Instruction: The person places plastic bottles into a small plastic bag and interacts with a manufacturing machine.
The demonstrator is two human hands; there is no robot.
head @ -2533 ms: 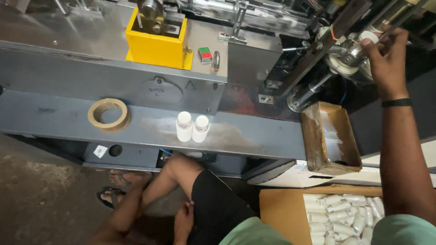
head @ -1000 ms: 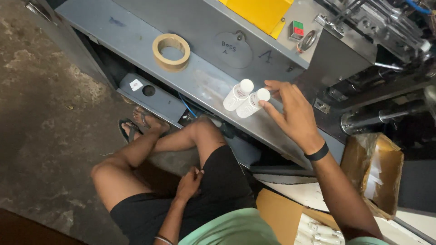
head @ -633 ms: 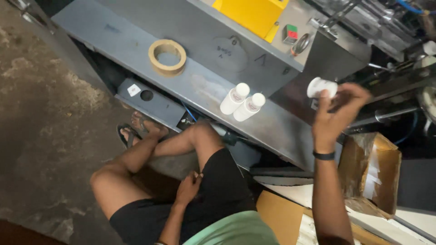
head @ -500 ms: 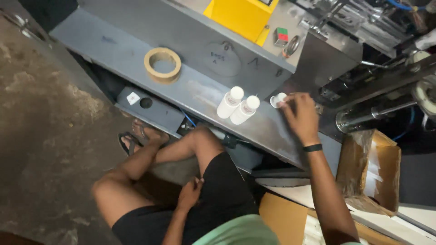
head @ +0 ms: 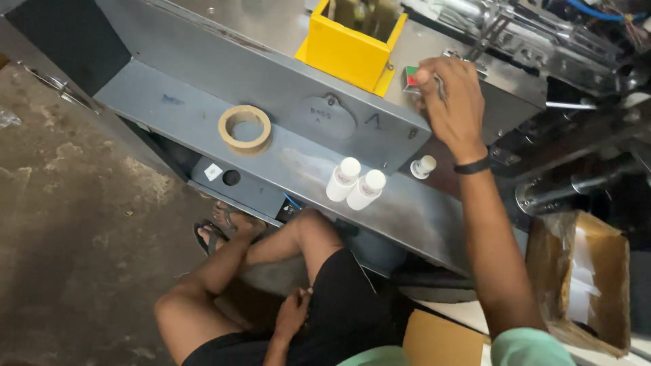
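Observation:
My right hand (head: 451, 102) reaches up to the grey machine panel, fingertips on a small red and green switch block (head: 411, 78) beside a yellow box (head: 352, 44). A black band circles that wrist. On the grey ledge (head: 203, 115) below stand two white capped bottles (head: 356, 184), touching each other. A third, smaller white bottle (head: 424, 166) stands alone to their right, just under my forearm. My left hand (head: 293, 313) rests on my thigh, fingers loosely curled, holding nothing that I can see.
A roll of brown tape (head: 245, 129) lies flat on the ledge to the left. An open cardboard box (head: 583, 278) lined with plastic sits at the right. Metal rollers (head: 576, 186) run behind it. My sandalled foot (head: 220, 230) rests under the ledge on a concrete floor.
My right hand set a small white bottle on the ledge beside the pair, let it go, then rose to the switch block on the panel. The view shifted left.

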